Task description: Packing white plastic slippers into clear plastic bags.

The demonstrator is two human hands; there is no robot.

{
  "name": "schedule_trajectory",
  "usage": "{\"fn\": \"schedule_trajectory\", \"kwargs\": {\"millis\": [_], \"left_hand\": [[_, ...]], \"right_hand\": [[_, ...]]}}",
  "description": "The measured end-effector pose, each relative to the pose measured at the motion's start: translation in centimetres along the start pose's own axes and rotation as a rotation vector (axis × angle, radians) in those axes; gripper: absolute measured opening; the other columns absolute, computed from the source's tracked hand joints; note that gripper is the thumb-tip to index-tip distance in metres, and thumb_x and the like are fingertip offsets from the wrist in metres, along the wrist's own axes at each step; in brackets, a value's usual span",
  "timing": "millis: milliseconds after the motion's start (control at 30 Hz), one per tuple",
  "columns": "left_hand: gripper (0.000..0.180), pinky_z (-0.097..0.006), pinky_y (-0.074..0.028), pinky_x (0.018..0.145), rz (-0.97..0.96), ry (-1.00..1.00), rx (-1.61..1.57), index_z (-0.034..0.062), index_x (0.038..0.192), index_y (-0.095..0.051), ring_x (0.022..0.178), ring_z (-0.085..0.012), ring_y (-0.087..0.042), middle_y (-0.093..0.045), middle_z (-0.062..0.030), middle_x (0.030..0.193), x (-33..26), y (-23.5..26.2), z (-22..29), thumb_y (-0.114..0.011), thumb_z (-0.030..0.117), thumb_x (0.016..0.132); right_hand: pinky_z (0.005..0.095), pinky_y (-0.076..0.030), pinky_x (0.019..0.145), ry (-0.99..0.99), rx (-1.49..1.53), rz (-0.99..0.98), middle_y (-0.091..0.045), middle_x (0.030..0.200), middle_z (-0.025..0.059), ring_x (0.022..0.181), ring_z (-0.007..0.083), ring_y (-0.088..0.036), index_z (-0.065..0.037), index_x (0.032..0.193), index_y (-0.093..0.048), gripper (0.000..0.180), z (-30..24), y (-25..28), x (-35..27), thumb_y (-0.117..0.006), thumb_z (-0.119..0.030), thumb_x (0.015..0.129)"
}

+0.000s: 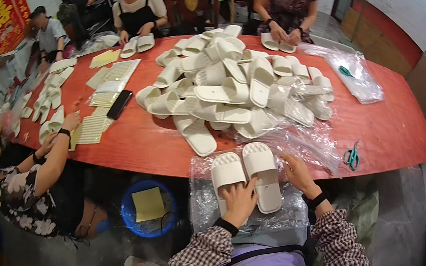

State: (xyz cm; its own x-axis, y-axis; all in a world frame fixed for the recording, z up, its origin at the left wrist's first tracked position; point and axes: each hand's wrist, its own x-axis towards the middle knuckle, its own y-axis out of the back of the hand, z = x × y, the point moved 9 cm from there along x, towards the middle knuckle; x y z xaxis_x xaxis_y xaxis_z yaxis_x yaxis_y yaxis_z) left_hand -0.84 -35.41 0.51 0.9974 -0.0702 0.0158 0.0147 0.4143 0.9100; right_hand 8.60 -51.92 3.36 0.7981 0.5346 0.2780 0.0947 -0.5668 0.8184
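Note:
A pair of white slippers lies side by side in front of me, toes pointing away, at the near edge of the table. My left hand [240,203] rests over the left slipper [228,171], fingers spread at its strap opening, with one finger reaching the right slipper [265,181]. Just off the right slipper's outer side is my right hand [297,173], open, its fingers stretched forward and nothing in it. Under the pair, clear plastic film [205,191] hangs over the table's edge toward my lap. Beyond the pair rises a large pile of white slippers [217,89].
Teal scissors [351,157] lie on the red table [389,130] at right. Clear plastic bags [356,76] are farther back. A black phone [120,104] lies beside yellow label sheets [91,130]. A blue bin [137,226] stands on the floor. Several other people sit around the table, some handling slippers.

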Motion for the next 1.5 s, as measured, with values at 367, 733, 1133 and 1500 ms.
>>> {"fn": "schedule_trajectory", "kwargs": {"millis": [367,733,1133,1500], "left_hand": [[0.054,-0.052,-0.038,0.084,-0.021,-0.161,-0.115,0.0274,0.137,-0.049,0.104,-0.0402,-0.051,-0.053,-0.0198,0.111,-0.6,1.9,-0.6,-0.064,0.033,0.085],[0.055,-0.053,-0.038,0.090,-0.096,-0.283,0.001,0.0244,0.135,-0.053,0.108,-0.0379,-0.049,-0.053,-0.0168,0.112,-0.4,1.3,-1.6,-0.069,0.029,0.082],[0.044,-0.050,-0.028,0.110,-0.082,-0.369,-0.138,0.0127,0.123,-0.061,0.131,-0.0470,-0.032,-0.034,-0.0279,0.142,-3.6,3.0,-0.9,-0.068,0.013,0.080],[0.057,-0.051,-0.027,0.111,-0.077,-0.331,-0.063,0.0112,0.128,-0.057,0.135,-0.0459,-0.027,-0.028,-0.0240,0.149,-5.2,3.7,-0.1,-0.073,0.008,0.074]], "right_hand": [[0.0375,-0.050,0.073,-0.245,0.178,-0.010,-0.057,0.103,0.0203,0.086,0.0331,-0.059,-0.005,0.138,-0.044,0.063,-0.8,-2.6,-2.1,-0.059,-0.002,0.077],[0.0257,-0.051,0.072,-0.293,0.437,0.135,-0.062,0.114,0.0122,0.085,0.0129,-0.061,-0.001,0.133,-0.051,0.042,0.4,1.1,-4.9,-0.058,-0.005,0.091],[0.0249,-0.049,0.060,-0.915,0.310,1.025,-0.064,0.083,0.0052,0.069,0.0109,-0.061,-0.003,0.105,-0.067,0.018,20.4,13.9,-25.0,-0.054,-0.005,0.092],[0.0419,-0.050,0.073,-0.907,-0.250,0.702,-0.066,0.087,0.0150,0.080,0.0333,-0.064,-0.008,0.090,-0.070,0.013,21.1,14.9,-21.2,-0.069,-0.015,0.079]]}}
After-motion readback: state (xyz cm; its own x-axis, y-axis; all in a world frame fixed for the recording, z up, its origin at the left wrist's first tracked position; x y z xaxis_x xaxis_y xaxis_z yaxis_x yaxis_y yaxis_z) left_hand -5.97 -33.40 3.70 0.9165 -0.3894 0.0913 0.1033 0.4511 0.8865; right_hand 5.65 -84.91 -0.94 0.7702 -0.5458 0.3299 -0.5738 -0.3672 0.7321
